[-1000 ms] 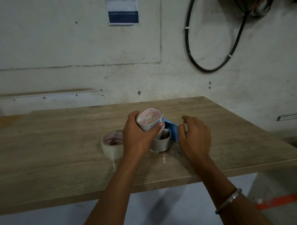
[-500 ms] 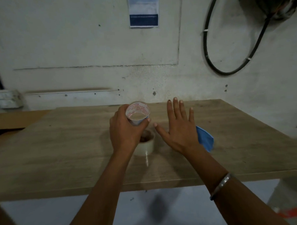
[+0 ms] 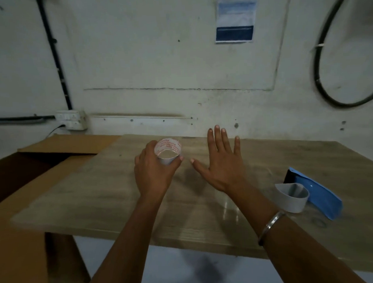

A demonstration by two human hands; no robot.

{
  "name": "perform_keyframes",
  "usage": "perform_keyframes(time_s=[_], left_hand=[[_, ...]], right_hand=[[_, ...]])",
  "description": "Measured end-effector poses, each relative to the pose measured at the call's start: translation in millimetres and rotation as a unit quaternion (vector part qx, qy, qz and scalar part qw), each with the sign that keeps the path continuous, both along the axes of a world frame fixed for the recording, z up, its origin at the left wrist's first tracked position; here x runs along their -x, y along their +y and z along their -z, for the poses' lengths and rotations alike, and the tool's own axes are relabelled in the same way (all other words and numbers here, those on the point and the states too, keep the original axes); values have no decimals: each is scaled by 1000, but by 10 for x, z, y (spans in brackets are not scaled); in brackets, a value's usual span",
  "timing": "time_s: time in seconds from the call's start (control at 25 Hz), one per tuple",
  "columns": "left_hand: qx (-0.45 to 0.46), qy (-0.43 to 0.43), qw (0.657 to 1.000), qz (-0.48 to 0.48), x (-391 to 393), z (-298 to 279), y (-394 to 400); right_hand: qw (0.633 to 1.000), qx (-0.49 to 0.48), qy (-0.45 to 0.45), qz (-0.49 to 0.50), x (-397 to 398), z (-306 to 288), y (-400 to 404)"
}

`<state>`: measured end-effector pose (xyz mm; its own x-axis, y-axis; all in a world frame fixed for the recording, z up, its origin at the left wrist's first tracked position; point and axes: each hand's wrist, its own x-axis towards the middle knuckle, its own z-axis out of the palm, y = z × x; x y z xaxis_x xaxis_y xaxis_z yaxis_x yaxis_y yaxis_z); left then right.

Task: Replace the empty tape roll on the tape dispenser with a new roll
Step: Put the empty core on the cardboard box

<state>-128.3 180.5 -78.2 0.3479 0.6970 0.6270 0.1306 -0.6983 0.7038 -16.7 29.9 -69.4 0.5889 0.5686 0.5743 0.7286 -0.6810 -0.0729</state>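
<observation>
My left hand (image 3: 155, 174) grips the empty tape core (image 3: 168, 151), a thin white ring with red print, and holds it above the middle of the wooden table (image 3: 98, 199). Just right of it, my right hand (image 3: 221, 164) hovers flat over the table with its fingers spread and nothing in it. The blue tape dispenser (image 3: 316, 195) lies on the table at the right, its bare grey hub (image 3: 292, 198) facing me, well clear of both hands. The new tape roll is not visible in this view.
An open cardboard box (image 3: 54, 146) stands against the table's left side. A wall socket (image 3: 71, 120) with a cable sits behind it. A black hose (image 3: 318, 73) loops on the wall at the right. The table's front edge runs under my forearms.
My left hand carried the empty core left, away from the dispenser. My right hand left the dispenser and spread open. The view swung left, and the new roll dropped out of sight.
</observation>
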Motion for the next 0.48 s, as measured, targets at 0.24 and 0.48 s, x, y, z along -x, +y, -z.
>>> perform_keyframes(time_s=[0.24,0.48], left_hand=[[6,25,998,-62,287,26,737],[16,63,991,-118,454,136,1515]], right_hand=[[999,13,-2,-51,167,-41,858],[995,30,7,-93,298,32,1683]])
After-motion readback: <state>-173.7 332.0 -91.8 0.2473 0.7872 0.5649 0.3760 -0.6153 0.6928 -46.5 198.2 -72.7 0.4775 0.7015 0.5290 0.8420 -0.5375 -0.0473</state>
